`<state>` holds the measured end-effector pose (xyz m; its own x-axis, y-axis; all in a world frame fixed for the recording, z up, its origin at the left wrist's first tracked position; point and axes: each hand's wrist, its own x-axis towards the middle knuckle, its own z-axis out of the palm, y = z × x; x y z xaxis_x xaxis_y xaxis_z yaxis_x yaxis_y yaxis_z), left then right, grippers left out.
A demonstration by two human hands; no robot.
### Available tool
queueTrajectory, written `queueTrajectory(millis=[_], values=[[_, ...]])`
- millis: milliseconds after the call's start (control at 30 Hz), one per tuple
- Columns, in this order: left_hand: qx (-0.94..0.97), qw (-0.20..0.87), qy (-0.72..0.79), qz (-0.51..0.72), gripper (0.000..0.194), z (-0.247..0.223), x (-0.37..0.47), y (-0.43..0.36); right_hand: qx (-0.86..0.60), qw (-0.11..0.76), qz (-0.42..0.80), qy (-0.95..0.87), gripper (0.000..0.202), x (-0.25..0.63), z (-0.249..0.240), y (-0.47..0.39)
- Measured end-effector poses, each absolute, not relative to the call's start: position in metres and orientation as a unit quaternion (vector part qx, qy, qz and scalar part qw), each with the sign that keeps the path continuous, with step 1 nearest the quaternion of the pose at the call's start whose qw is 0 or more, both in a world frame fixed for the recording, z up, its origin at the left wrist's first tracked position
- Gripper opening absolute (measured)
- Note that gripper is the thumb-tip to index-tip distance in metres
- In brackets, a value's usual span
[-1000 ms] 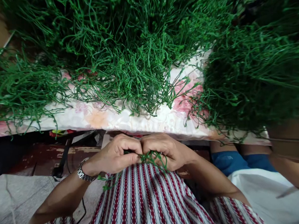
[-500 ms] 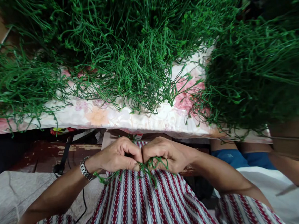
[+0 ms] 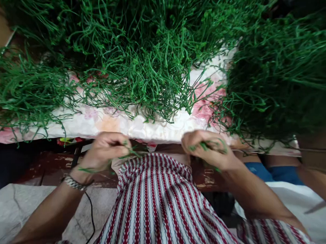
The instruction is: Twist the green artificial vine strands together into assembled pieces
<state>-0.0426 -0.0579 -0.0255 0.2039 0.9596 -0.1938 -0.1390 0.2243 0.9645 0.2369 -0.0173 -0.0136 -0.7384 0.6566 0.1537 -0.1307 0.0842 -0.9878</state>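
Note:
My left hand, with a metal watch at its wrist, is closed on a thin green stem piece that sticks out past the fingertips. Another green strand hangs below that palm. Across from it, my right hand is curled round green stems, somewhat blurred. The two hands are well apart, in front of the table edge and above my striped garment. Large heaps of green stems lie on the flowered cloth beyond them.
A separate green heap fills the right side of the table, a smaller one the left. At the lower right another person's legs in blue shorts show beside a white cloth. Brown cardboard stands at the right edge.
My hands, which were together at the middle over the stems, have moved apart and toward the table edge, left hand leftward and right hand rightward, each with green pieces.

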Motion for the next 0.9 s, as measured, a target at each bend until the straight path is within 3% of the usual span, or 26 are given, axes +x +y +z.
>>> queueTrajectory(millis=[100, 233, 433, 600, 733, 900], values=[[0.45, 0.66, 0.439, 0.412, 0.009, -0.026, -0.018, -0.054, -0.248, 0.306, 0.602, -0.695, 0.012, 0.219, -0.02, -0.015], [0.426, 0.632, 0.422, 0.491, 0.006, -0.027, 0.012, -0.054, -0.317, 0.304, 0.563, -0.7, 0.013, 0.189, -0.032, -0.027], [0.493, 0.489, 0.49, 0.527, 0.002, -0.038, 0.025, -0.062, -0.323, 0.337, 0.722, -0.511, 0.028, 0.18, -0.049, -0.039], [0.603, 0.376, 0.497, 0.498, 0.012, -0.035, 0.03, -0.066, -0.28, 0.336, 0.819, -0.373, 0.039, 0.183, -0.052, -0.042], [0.653, 0.33, 0.489, 0.475, 0.016, -0.034, 0.032, -0.067, -0.288, 0.323, 0.796, -0.423, 0.041, 0.186, -0.05, -0.04], [0.659, 0.382, 0.497, 0.415, 0.01, -0.031, 0.03, -0.066, -0.311, 0.285, 0.73, -0.537, 0.031, 0.192, -0.042, -0.033]])
